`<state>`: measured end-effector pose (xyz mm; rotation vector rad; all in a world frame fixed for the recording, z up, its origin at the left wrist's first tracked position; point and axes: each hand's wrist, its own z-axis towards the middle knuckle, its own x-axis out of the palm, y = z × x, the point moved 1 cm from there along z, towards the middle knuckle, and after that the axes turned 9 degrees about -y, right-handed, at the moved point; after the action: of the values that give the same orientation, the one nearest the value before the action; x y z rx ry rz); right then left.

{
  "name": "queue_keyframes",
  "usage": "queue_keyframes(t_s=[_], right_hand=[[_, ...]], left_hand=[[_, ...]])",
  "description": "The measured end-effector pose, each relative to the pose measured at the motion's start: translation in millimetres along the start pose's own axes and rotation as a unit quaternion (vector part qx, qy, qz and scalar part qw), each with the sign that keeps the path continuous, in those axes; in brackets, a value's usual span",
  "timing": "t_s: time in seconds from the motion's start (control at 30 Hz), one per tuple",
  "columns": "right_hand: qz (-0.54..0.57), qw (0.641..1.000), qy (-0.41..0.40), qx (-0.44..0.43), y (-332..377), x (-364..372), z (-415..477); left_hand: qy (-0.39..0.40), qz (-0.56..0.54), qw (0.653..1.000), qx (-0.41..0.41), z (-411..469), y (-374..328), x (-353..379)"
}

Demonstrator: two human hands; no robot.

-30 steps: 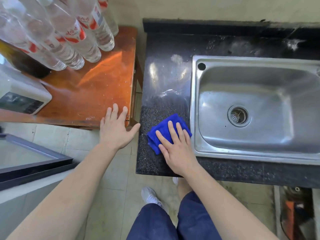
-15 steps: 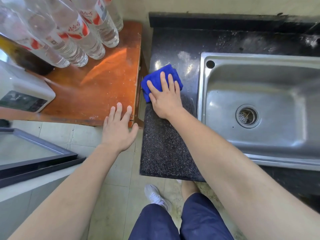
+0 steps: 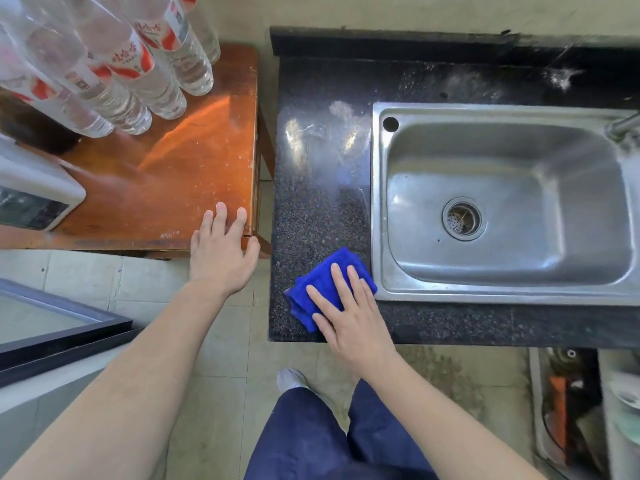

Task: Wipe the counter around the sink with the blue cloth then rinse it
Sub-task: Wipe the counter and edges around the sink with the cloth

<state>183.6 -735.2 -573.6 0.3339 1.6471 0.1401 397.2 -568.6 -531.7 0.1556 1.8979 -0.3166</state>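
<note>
Bottles crowd table beside counter.

Place: we take this for a plain home kitchen.
Sink: we see a steel basin with a round drain, set into the worktop.
Worktop: we see dark speckled stone with a raised back edge against a bare wall.
Tap: we see only its metal end at the right edge.
Side table: we see worn orange wood carrying water bottles.
Floor: we see pale, stained tiles.
</note>
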Motion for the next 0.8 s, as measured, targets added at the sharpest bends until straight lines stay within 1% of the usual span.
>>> queue_keyframes(t_s=[0.07, 0.17, 0.27, 0.37, 0.47, 0.53, 0.6, 0.63, 0.7, 0.8], right_hand=[[0.012, 1.0, -0.014, 0.015, -9.4, -5.4, 33.7], [0.011, 0.999, -0.026, 0.041, -28.1, -20.9, 107.1], [-0.013, 0.997, 0.006, 0.08, -44.9, -41.7, 187.4], [-0.033, 0.994, 0.015, 0.104, -48.2, -51.2, 226.9], [-0.039, 0.994, 0.005, 0.101, -37.7, -46.1, 200.8], [-0.018, 0.996, -0.003, 0.082, -29.3, -38.3, 158.6], [-0.006, 0.999, -0.014, 0.051, -24.9, -30.1, 113.5], [-0.004, 0.999, -0.019, 0.038, -25.4, -26.7, 96.1], [0.0, 0.999, -0.027, 0.019, -32.3, -23.8, 80.2], [0.011, 0.999, -0.029, -0.01, -51.2, -29.7, 97.0]], left_hand=[[0.0, -0.002, 1.0, 0.001, 0.7, 0.1, -0.4], [0.004, -0.003, 1.0, -0.001, 1.6, -0.5, -1.2], [0.005, -0.005, 1.0, -0.004, 3.0, -1.4, -2.9], [-0.015, -0.002, 1.0, -0.008, 5.3, -4.8, -3.7], [-0.064, -0.004, 0.998, -0.02, 7.3, -13.0, -4.0], [-0.074, -0.011, 0.997, -0.022, 12.3, -20.5, -2.6], [-0.079, -0.009, 0.997, -0.001, 23.1, -28.2, -2.3], [-0.074, -0.007, 0.997, 0.009, 30.4, -31.1, -2.3], [-0.034, 0.001, 0.999, 0.013, 44.5, -32.6, -1.0], [0.011, 0.019, 1.0, 0.014, 54.2, -28.3, 7.6]])
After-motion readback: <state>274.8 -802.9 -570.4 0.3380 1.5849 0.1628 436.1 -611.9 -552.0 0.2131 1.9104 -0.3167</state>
